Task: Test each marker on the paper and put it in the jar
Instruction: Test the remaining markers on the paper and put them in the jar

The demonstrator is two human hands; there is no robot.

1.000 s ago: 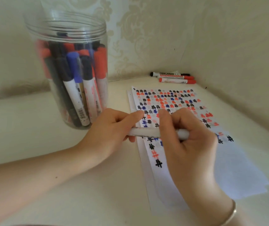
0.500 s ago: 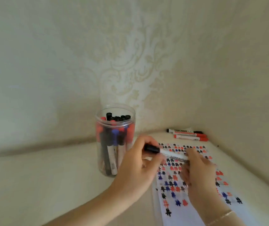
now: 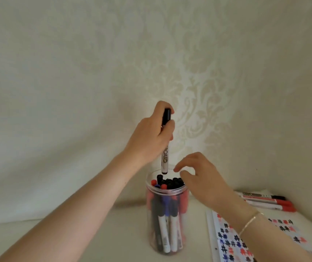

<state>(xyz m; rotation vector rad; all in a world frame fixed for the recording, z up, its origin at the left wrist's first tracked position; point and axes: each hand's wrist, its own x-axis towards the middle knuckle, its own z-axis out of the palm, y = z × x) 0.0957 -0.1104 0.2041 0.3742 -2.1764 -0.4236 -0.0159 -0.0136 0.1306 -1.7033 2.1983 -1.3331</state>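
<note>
Left hand (image 3: 152,137) grips a black-capped marker (image 3: 165,146) by its upper part, fingers and thumb curled round the barrel just under the cap. Marker's long axis runs near vertical, cap at 12 o'clock, bottom end at 6 o'clock, hanging just above the mouth of the clear jar (image 3: 167,220). Jar stands straight down from the left hand at 6 o'clock, already crowded with red, blue and black markers standing cap-up. Marker tip sits over the back part of the opening, not yet inside. Right hand (image 3: 202,178) hovers near the jar rim at its 3 o'clock side, fingers loosely bent, holding nothing, apparently not touching the jar. Left hand is the one placed for the drop; likely a straight lowering into a gap between caps. Paper (image 3: 232,242) with hash marks lies at 4 o'clock of the jar. Three spare markers (image 3: 264,202) lie flat at 3 o'clock, well apart from both hands.
</note>
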